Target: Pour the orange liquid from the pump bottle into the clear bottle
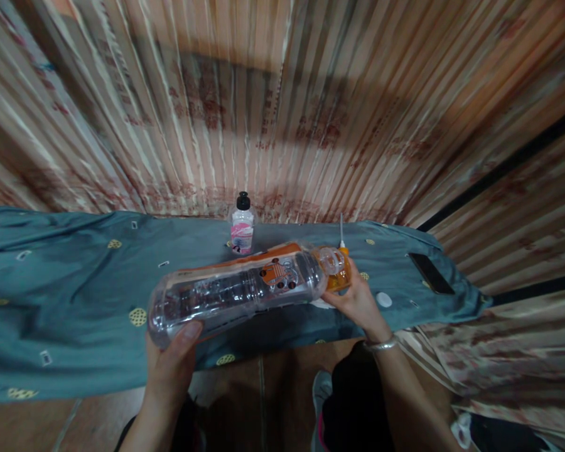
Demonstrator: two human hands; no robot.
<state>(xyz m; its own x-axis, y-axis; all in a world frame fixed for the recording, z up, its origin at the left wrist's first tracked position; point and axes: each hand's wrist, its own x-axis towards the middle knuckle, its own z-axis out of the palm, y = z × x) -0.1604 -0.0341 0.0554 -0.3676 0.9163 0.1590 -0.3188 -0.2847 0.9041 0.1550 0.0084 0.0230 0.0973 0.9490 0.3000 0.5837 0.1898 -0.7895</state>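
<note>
Left grip clasping clear bottle near base | right grip grasping neck end | long axis crosswise, neck pointing right

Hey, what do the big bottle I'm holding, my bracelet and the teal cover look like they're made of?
Big bottle: probably clear, glossy plastic; it's see-through with bright highlights.
Bracelet: likely polished metal, going by its silvery shine, though coated plastic isn't ruled out.
Teal cover: seems a soft, mostly matte printed fabric; it lies in loose creases and folds.

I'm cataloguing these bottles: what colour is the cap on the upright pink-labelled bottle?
The cap is black, showing best in the head view.
</note>
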